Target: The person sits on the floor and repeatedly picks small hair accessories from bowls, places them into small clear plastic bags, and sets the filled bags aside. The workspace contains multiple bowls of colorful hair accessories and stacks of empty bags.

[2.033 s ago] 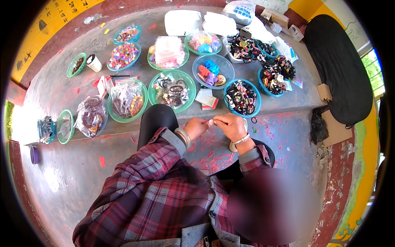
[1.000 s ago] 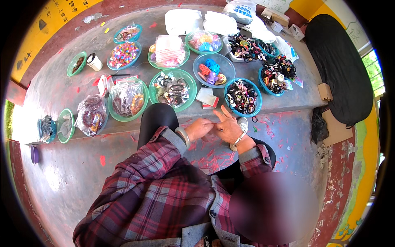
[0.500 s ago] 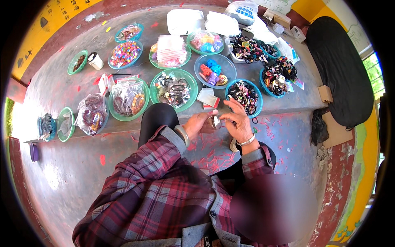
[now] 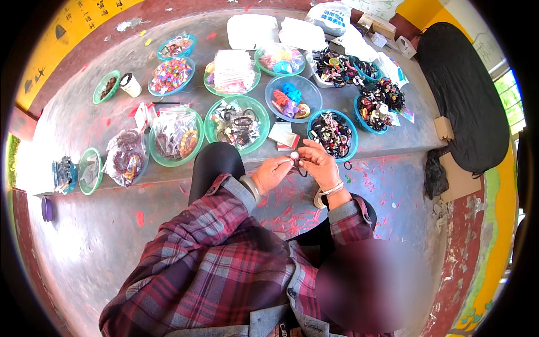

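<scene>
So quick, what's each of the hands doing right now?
Left hand: pinched on a small white bead.
Right hand: fingers closed on a thin dark loop.

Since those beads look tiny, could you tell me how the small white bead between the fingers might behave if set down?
The white bead looks round, so it would probably roll on the smooth concrete ledge. It seems light and easily dropped, pinched only by fingertips of the left hand and right hand.

— Clearance ahead of the hands?
— Obstructed. A blue bowl (image 4: 332,133) of dark bands sits just beyond the right hand (image 4: 317,164), a green bowl (image 4: 237,123) beyond the left hand (image 4: 273,173).
— Elsewhere?
— Bare floor (image 4: 387,185) lies open to the right.
</scene>
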Demonstrator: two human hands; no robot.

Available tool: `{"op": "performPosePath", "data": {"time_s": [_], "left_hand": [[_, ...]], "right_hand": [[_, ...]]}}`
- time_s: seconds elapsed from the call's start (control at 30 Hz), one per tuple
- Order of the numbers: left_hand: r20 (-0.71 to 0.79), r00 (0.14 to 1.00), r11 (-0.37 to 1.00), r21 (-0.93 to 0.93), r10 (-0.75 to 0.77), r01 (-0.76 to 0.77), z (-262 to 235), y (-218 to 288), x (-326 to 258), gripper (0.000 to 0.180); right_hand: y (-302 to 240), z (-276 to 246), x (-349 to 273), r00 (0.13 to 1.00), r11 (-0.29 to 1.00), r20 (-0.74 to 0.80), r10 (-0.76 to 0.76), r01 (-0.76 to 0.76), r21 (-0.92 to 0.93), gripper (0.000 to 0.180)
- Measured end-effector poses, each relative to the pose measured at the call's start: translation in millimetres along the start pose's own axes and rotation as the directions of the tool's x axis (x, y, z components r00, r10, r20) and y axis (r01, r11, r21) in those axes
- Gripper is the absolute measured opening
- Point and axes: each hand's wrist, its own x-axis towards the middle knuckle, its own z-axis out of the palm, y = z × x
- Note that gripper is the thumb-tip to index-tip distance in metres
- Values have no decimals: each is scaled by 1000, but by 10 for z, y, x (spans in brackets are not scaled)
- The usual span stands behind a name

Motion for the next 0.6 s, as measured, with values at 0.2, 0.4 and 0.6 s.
{"op": "performPosePath", "data": {"time_s": [0.2, 0.4, 0.6], "left_hand": [[20, 999, 987, 158, 29, -31, -7, 117, -26, 23], [88, 996, 951, 310, -13, -15, 24, 292, -44, 23], [-125, 992, 974, 224, 0, 28, 33, 109, -34, 24]], "right_hand": [[37, -55, 0, 989, 986, 62, 138, -143, 80, 25], [15, -17, -13, 987, 973, 55, 150, -157, 168, 23], [-64, -77, 15, 976, 955, -216, 29, 37, 295, 21]]}}
